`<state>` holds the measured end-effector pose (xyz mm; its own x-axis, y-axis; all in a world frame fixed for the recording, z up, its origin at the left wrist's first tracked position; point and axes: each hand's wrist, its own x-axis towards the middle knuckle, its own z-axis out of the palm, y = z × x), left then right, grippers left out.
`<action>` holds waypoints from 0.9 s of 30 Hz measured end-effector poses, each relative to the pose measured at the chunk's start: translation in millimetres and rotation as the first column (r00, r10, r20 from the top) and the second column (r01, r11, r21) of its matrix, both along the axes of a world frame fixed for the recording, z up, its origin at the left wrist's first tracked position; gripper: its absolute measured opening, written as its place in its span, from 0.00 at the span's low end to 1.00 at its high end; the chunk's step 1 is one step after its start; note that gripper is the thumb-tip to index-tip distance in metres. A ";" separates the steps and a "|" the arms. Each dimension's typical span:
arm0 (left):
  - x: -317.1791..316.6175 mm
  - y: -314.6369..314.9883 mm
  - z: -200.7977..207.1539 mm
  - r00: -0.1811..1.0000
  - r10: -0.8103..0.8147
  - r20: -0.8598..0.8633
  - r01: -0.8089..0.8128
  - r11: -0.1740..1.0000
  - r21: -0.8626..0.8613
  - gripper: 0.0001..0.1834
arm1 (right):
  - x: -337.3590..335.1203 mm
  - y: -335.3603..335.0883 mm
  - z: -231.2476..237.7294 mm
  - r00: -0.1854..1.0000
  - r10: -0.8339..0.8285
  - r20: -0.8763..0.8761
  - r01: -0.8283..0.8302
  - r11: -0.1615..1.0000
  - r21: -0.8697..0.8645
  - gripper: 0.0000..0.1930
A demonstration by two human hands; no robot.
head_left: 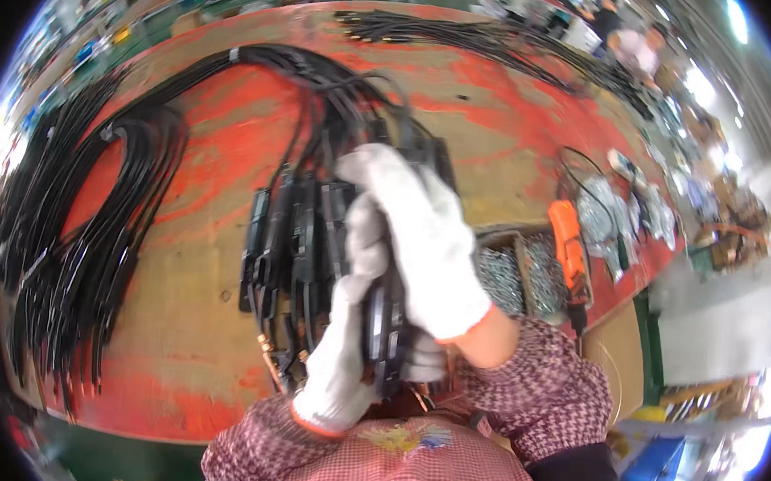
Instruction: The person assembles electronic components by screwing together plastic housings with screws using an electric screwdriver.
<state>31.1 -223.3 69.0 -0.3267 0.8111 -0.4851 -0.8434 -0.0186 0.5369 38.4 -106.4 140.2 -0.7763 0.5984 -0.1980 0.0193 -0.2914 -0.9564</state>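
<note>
Both my hands wear white knitted gloves with orange cuffs. My left hand [338,362] is wrapped round a bundle of black cable parts [387,325] near the table's front edge; some of its fingertips show on the bundle's right side. My right hand [430,248] lies over the upper part of the same bundle, fingers bent round it and pressed together. Its palm side is hidden. Left of my hands hang more black cables with long black housings [292,234], several of them side by side. Brass-coloured ends [270,358] show at their lower tips.
A thick black cable bundle [264,56] arches leftward to a hanging pile of cables [68,299]. More cables [471,39] lie along the far edge. At right are a box of small metal parts [501,274], an orange-handled tool [568,240] and plastic bags [598,211]. Two people are far right.
</note>
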 end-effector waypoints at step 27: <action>17.8 27.9 -1.8 0.683 -0.288 -0.671 0.156 0.955 -0.251 0.13 | 155.7 159.7 -111.8 0.680 -0.724 0.117 -0.239 -0.068 0.969 0.39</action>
<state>48.9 -195.4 67.2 -0.4425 0.8367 -0.3228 -0.1956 0.2612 0.9453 194.2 53.4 28.5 -0.5341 0.6569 0.5322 0.7454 0.6629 -0.0700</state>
